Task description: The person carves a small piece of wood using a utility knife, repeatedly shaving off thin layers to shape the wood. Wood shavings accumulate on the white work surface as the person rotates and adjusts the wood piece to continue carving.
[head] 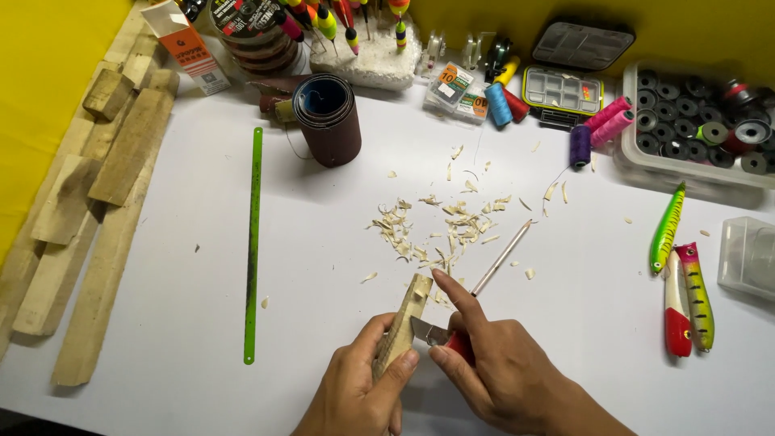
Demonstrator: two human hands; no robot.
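Hands meet low in the head view, over a white table (202, 323). The left hand (363, 383) is wrapped around a short block of pale wood (401, 324), fingers closed on its lower half so that the upper end sticks up and away from the person. The right hand (492, 367) is clamped on a small knife (440, 335) with a red handle; its blade lies against the right side of the wood block, and the forefinger stretches forward along the block's upper end. Just beyond the hands, wood shavings (440, 226) lie scattered across the tabletop, and a thin pencil (502, 257) rests slantwise among them, near the right forefinger.

Farther left, a green saw blade (253, 242) lies straight on the table, and rough wooden strips (97, 202) are laid side by side at the left edge. A roll of dark sandpaper (327, 121) stands upright behind the shavings. On the right, three painted fishing lures (682, 282) lie close together, with thread spools (597, 129) and a clear box of bobbins (702, 129) behind them.
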